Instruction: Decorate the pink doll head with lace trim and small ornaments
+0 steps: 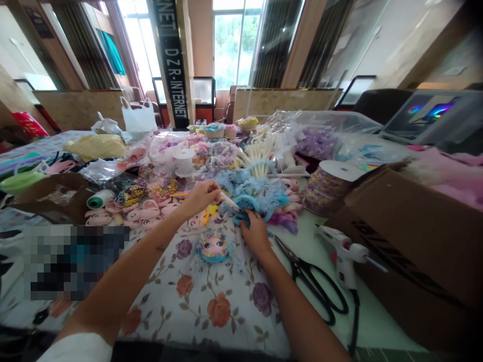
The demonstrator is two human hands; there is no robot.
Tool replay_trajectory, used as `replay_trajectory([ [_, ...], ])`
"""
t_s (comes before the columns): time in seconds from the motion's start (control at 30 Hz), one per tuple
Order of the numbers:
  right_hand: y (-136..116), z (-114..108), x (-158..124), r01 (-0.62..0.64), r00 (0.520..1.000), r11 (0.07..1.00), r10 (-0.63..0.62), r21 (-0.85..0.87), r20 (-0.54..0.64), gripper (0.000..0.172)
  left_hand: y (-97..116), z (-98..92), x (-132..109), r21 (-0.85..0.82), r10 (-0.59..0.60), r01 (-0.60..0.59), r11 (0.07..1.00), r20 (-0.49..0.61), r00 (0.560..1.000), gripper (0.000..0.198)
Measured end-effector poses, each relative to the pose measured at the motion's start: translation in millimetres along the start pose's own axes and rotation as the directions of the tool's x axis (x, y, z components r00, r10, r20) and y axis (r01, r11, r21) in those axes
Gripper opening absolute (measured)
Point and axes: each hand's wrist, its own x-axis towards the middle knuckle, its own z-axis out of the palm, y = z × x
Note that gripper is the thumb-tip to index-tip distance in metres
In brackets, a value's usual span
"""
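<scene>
My left hand (206, 195) is closed in a pinch on one end of a thin whitish strip (228, 202). The strip's other end meets a loop of blue fluffy yarn (247, 205), and my right hand (256, 232) has its fingers closed on that yarn. Just below both hands, a small doll head (213, 245) with large eyes, colourful trim and a blue lower edge lies face up on the flowered cloth (162, 311). Behind the hands sits a heap of light blue frilly trim (260, 186). A yellow star-like piece (210, 213) lies near my left wrist.
Black-handled scissors (317, 286) and a white glue gun (345, 256) lie to the right, beside a large cardboard box (411, 251). A spool of multicoloured yarn (328, 188) stands behind them. Several pink doll heads (145, 215) and a thread cone (100, 199) lie left.
</scene>
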Motion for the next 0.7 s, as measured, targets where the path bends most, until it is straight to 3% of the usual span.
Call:
replay_trajectory([
  [0.17,-7.3,-6.6,-1.8,0.057,0.994,0.998,-0.056,0.007,-0.096,0.038,-2.6,-6.4,2.0,-0.071,0.038,-0.037,0.997,0.012,0.999,0.012],
  [0.3,-21.2,-12.9,2.4,0.121,0.979,0.992,-0.115,0.028,-0.167,0.033,5.2,-5.5,3.4,-0.109,0.085,-0.076,0.991,0.084,0.993,0.015],
  [0.4,-27.6,-11.8,9.2,0.136,0.989,0.99,-0.134,0.035,-0.057,0.024,10.8,3.1,7.0,0.047,0.132,-0.139,0.989,0.117,0.984,0.016],
  [0.5,-27.1,-7.4,14.8,0.185,0.981,0.982,-0.187,0.029,0.053,0.021,9.2,14.3,11.9,0.318,0.135,-0.146,0.937,0.055,0.989,0.015],
  [0.6,-23.9,-4.6,17.1,0.189,0.981,0.982,-0.189,0.009,0.052,0.025,0.2,23.9,13.9,0.477,0.106,-0.076,0.876,-0.036,0.994,0.018],
  [0.7,-22.0,-4.6,18.1,0.17,0.985,0.985,-0.17,-0.017,0.022,0.025,-8.4,31.2,8.9,0.533,0.107,-0.04,0.845,-0.095,0.99,0.023],
])
